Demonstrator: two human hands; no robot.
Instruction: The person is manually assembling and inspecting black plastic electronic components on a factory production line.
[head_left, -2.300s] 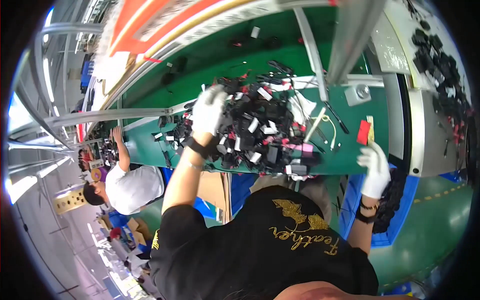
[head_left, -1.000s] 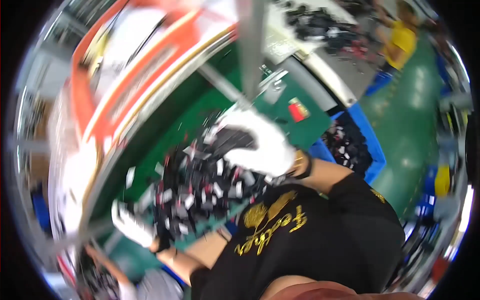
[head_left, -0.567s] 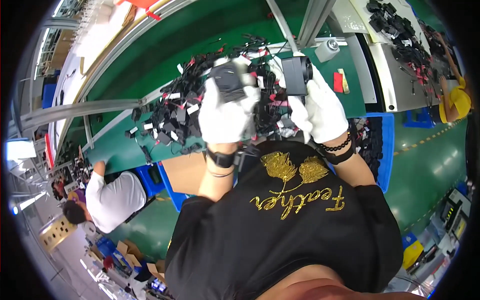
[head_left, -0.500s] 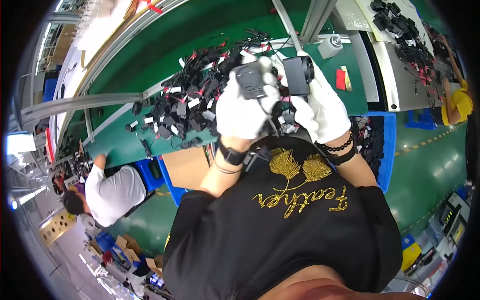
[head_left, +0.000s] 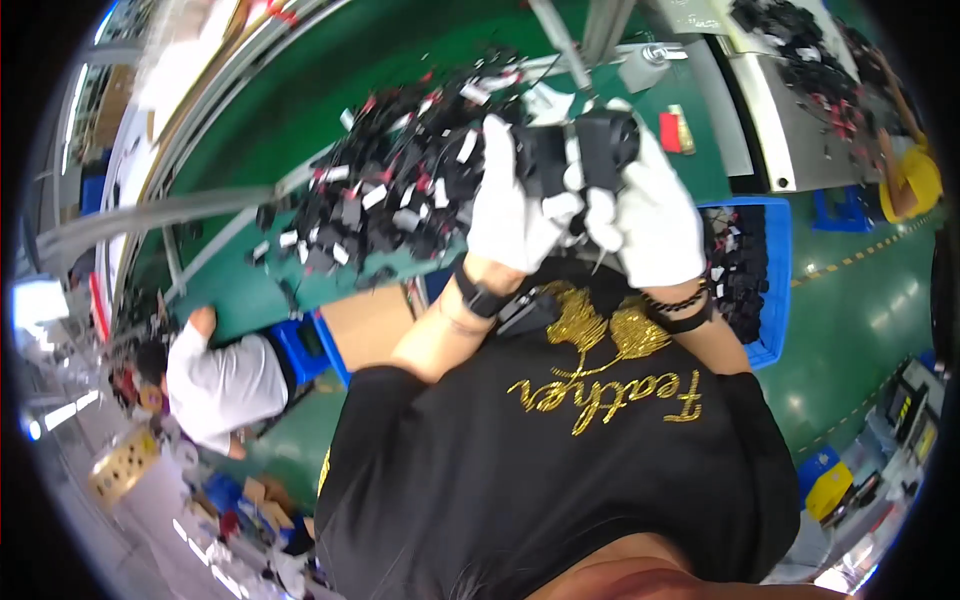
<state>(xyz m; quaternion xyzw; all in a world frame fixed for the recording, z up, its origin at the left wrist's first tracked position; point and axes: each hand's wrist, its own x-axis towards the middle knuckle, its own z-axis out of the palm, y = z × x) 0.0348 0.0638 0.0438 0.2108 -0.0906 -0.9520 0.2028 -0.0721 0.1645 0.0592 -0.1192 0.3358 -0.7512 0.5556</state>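
Both of my hands wear white gloves and are raised in front of my chest. My left hand (head_left: 508, 205) is closed round a black power adapter (head_left: 543, 160), its block on edge and facing the other hand. In my right hand (head_left: 655, 215) is another black power adapter (head_left: 606, 150), with a dark round part at its outer side. The two blocks stand side by side, close together; whether they touch I cannot tell. Behind my left hand spreads a heap of black adapters (head_left: 375, 195) with cables, white labels and red bits on the green table (head_left: 235, 290).
A translucent bottle (head_left: 643, 70) and a red-and-gold packet (head_left: 676, 132) are beyond my right hand. A blue bin (head_left: 780, 290) of black parts stands at my right, a cardboard box (head_left: 365, 330) at my left. People in white (head_left: 228, 380) and yellow (head_left: 915, 180) sit to either side.
My left hand has moved right, toward my right hand. Its adapter has turned from flat face-on to edge-up beside the other one. My right hand has stayed nearly in place.
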